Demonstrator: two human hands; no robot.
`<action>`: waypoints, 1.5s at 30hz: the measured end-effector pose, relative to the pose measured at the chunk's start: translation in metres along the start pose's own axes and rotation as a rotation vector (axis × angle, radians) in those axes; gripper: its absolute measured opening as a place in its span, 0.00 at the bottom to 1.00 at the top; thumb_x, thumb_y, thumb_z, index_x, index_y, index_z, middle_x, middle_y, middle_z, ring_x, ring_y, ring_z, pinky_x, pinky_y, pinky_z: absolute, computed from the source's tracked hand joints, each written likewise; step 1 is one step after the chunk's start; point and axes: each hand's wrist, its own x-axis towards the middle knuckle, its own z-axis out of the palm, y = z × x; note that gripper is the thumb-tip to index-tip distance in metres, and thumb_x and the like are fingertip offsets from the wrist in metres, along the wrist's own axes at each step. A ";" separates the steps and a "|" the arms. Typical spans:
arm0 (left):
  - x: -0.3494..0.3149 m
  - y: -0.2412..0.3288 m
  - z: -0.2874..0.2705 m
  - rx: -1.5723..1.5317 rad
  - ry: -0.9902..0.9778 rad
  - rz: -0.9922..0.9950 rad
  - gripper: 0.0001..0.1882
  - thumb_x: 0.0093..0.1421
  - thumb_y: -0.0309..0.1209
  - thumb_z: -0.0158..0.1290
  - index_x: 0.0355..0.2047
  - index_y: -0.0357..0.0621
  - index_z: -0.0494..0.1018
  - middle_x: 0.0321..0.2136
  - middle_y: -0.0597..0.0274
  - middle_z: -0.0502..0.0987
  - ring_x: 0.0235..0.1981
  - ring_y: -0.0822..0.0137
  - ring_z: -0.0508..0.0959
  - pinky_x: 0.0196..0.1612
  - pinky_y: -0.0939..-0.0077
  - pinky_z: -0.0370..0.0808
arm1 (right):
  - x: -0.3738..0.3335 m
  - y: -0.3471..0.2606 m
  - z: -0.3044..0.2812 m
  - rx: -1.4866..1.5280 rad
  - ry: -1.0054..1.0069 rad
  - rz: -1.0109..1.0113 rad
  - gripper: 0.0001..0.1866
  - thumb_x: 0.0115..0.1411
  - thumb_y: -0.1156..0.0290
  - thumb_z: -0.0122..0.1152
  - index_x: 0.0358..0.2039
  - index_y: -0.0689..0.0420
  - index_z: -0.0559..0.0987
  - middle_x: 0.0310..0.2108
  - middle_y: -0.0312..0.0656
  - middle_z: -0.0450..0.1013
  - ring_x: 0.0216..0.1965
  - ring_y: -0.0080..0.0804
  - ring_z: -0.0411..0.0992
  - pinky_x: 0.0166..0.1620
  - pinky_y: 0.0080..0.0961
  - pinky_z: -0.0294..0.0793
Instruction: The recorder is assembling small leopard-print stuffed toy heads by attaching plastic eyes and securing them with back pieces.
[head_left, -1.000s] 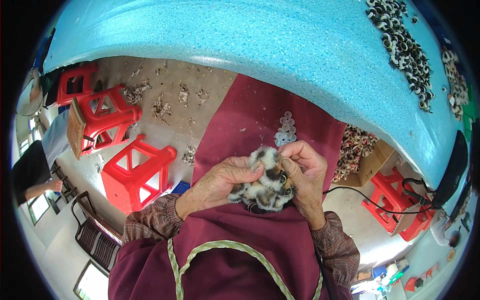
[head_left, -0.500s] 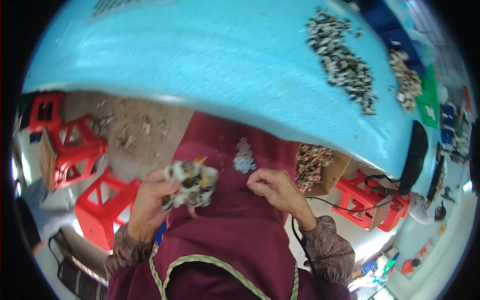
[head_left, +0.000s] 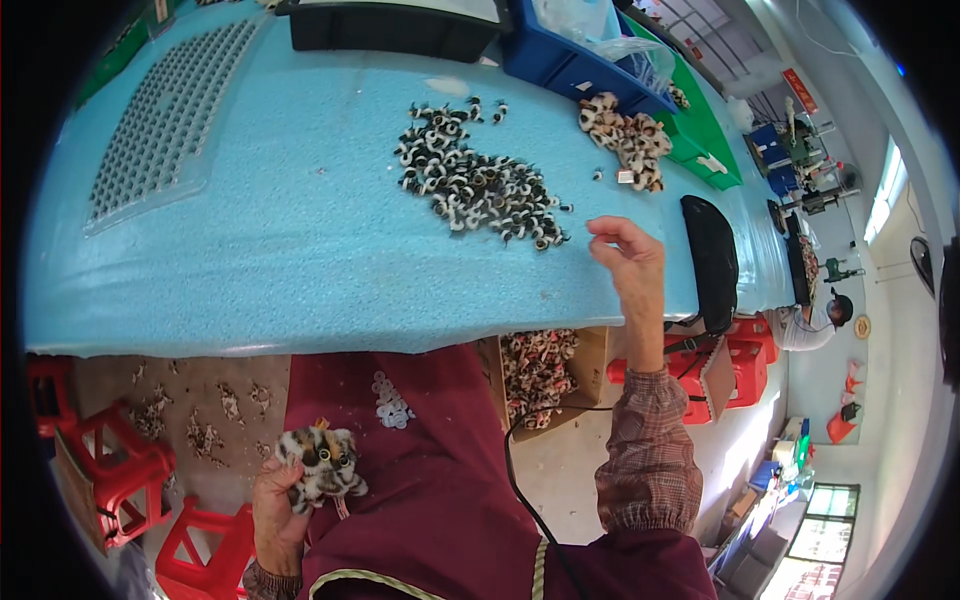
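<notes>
Down over my lap my left hand is closed around a small spotted plush animal. The plush is white, brown and black with yellowish eyes, and a pale tag or ribbon hangs below it. My right hand reaches out over the blue-covered table, thumb and forefinger apart, with nothing seen between them. Left of those fingertips lies a loose heap of small black-and-white curled pieces. A little cluster of whitish translucent discs rests on my maroon apron.
Fluffy spotted pieces lie beside a blue bin and a green tray. A black pouch sits right of my hand. At left is a clear studded tray. Below the edge stand a filled cardboard box and red stools.
My right hand has risen from my lap and stretched forward over the table. My left hand, with the plush animal, is lower in view. The view has tilted up, showing more table.
</notes>
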 end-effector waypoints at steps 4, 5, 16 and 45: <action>0.005 0.001 0.011 -0.024 0.026 -0.013 0.17 0.51 0.24 0.55 0.42 0.32 0.71 0.36 0.54 0.79 0.35 0.61 0.80 0.40 0.68 0.79 | 0.000 0.000 0.014 -0.178 -0.114 -0.079 0.14 0.46 0.86 0.61 0.34 0.58 0.80 0.31 0.34 0.74 0.28 0.18 0.69 0.30 0.15 0.68; 0.006 0.001 0.011 -0.020 0.027 -0.013 0.17 0.51 0.24 0.55 0.42 0.32 0.71 0.36 0.54 0.79 0.35 0.61 0.80 0.40 0.68 0.79 | -0.001 0.000 0.016 -0.256 -0.120 -0.125 0.14 0.45 0.85 0.63 0.34 0.56 0.80 0.30 0.35 0.73 0.27 0.20 0.69 0.29 0.18 0.69; 0.012 -0.006 0.006 0.007 0.136 -0.017 0.11 0.53 0.21 0.54 0.38 0.34 0.73 0.33 0.58 0.78 0.33 0.64 0.79 0.40 0.69 0.77 | -0.003 0.005 0.017 -0.477 -0.050 -0.297 0.12 0.44 0.81 0.65 0.31 0.55 0.79 0.32 0.39 0.71 0.26 0.29 0.70 0.29 0.24 0.69; 0.011 -0.007 0.031 -0.131 0.036 -0.230 0.17 0.62 0.36 0.50 0.44 0.33 0.71 0.39 0.54 0.78 0.37 0.62 0.80 0.42 0.67 0.78 | -0.159 -0.065 0.164 0.441 -0.694 0.371 0.09 0.50 0.81 0.64 0.33 0.61 0.79 0.31 0.39 0.76 0.33 0.24 0.74 0.37 0.17 0.72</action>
